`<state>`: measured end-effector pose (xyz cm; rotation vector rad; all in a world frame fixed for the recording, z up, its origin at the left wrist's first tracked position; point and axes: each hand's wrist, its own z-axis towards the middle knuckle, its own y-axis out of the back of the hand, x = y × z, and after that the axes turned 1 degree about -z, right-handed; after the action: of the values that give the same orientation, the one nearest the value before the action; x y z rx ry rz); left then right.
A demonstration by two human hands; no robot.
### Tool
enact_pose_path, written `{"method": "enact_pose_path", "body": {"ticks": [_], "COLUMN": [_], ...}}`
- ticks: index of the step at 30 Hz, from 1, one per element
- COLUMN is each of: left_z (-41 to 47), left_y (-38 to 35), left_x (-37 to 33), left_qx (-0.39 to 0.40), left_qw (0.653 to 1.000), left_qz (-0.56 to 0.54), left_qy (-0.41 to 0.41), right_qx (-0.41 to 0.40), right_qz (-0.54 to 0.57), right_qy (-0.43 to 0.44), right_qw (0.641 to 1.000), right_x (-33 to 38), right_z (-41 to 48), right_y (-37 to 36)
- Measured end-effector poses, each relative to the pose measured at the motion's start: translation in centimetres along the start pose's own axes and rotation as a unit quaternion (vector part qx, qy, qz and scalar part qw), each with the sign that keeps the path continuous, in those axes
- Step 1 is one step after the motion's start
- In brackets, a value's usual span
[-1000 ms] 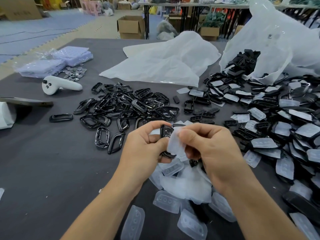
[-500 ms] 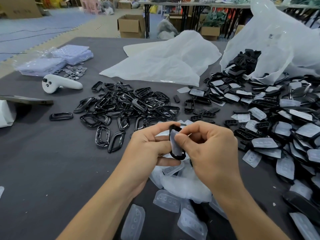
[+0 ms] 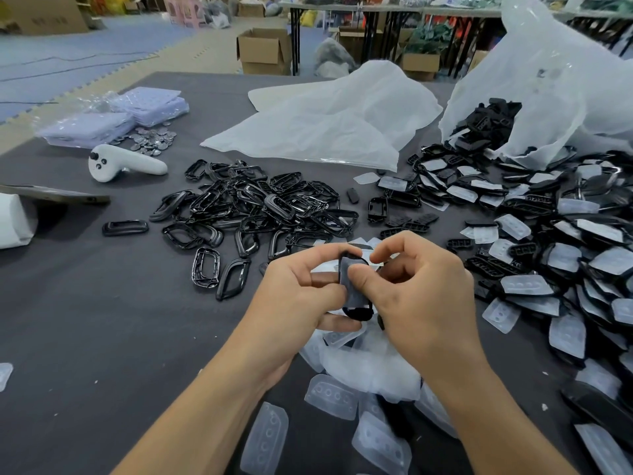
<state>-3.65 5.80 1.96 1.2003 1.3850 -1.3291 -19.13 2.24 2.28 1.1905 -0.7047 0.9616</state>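
Observation:
My left hand [image 3: 298, 296] and my right hand [image 3: 418, 293] meet above the dark table [image 3: 102, 337], both pinching one black plastic frame [image 3: 358, 310] with a translucent rubber pad fitted in it. The right thumb presses on the pad's face. A heap of empty glossy black frames [image 3: 260, 210] lies just beyond the hands. Loose translucent pads [image 3: 330, 395] lie under and in front of my wrists. A large pile of black parts with pads [image 3: 548, 241] fills the right side.
A white controller [image 3: 120, 164] lies at the left, with small metal discs [image 3: 150, 140] and purple packets [image 3: 113, 118] behind it. A flat white plastic bag [image 3: 325, 121] lies at the back. An open bag of black parts [image 3: 534, 97] stands at the back right.
The translucent pad, held loose above the frame a second ago, now sits pressed into it. My right thumb has moved onto the pad's face.

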Motion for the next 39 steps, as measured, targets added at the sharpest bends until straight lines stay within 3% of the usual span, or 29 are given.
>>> {"method": "enact_pose_path", "body": {"ticks": [10,16,23,39], "left_z": [-0.07,0.14,0.13,0.69], "left_y": [-0.44,-0.53,-0.48,-0.21], "left_x": [0.12,0.13,0.10,0.14], "left_qx": [-0.015,-0.074,-0.090,-0.164], "left_qw": [1.000,0.997,0.995,0.986], "left_qz": [-0.005,-0.024,-0.044,0.035], "left_qy": [-0.007,-0.004,0.005,-0.011], "right_qx": [0.041,0.065,0.071,0.087], "right_qz": [0.010,0.040,-0.010,0.006], "right_qy": [0.001,-0.028,-0.030,-0.004], "right_qw": [0.999,0.997,0.997,0.996], "right_x": [-0.29,-0.25,-0.12,0.41], "right_z": [0.48,0.59,0.13,-0.06], "right_y": [0.18,0.32,-0.22,0.04]}}
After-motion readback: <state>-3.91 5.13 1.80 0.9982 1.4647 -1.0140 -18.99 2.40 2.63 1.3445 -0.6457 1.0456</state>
